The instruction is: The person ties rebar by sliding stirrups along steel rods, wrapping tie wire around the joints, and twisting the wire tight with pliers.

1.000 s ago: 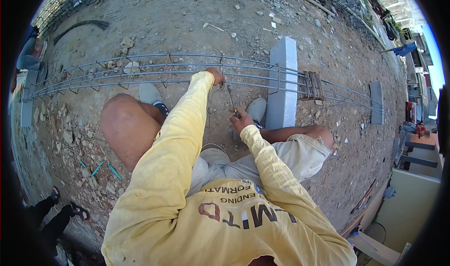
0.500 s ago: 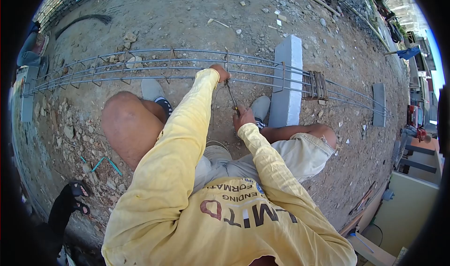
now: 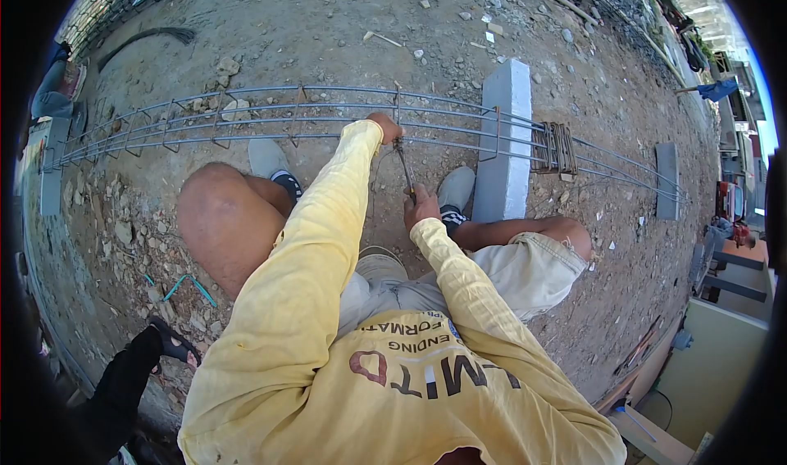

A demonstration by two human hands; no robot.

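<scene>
Head cam: R hand has fingers wrapped round a thin tool, tip up near the metal bars. L hand is at the bars; can't tell if its fingers grip. Bars run L to R, over a gray block.

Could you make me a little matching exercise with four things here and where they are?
1. left hand
2. right hand
3. bunched metal loops
4. teal strip

A. on stony ground
B. around the handle of a tool
C. just right of the long pale block
D. at the long steel bars, left of that block

Pairs: 1-D, 2-B, 3-C, 4-A
</scene>
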